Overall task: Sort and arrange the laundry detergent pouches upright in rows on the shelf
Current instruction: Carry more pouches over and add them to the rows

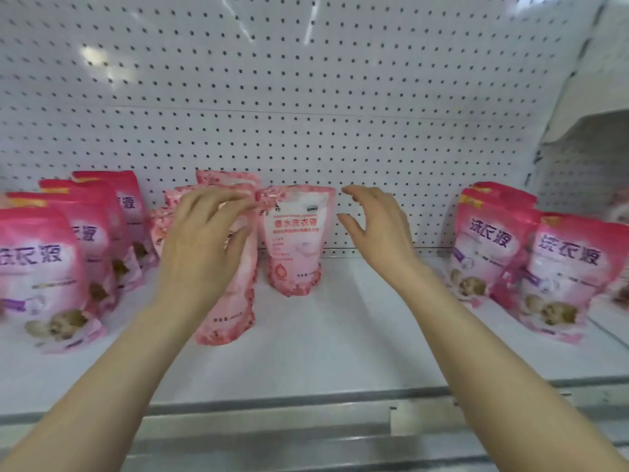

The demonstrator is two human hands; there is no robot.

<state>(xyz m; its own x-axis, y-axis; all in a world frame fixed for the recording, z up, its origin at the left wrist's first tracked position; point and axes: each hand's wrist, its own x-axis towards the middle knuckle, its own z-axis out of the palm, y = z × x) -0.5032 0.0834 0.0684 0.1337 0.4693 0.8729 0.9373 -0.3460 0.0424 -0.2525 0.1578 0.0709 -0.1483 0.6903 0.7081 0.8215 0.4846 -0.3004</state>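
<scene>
Left hand (200, 240) pinches the top corner of the light-pink pouch (295, 240) standing mid-shelf (340, 321), right hand (377, 229) beside it with fingers spread, empty; best steadied from both sides, squared behind the front pouch (235, 301).

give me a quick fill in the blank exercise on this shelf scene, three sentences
1. The light pink floral detergent pouch between the two hands stands ____ on the white metal shelf.
2. The left hand touches that pouch's top ____ corner.
3. The open right hand holds ____.

Missing words: upright; left; nothing
</scene>
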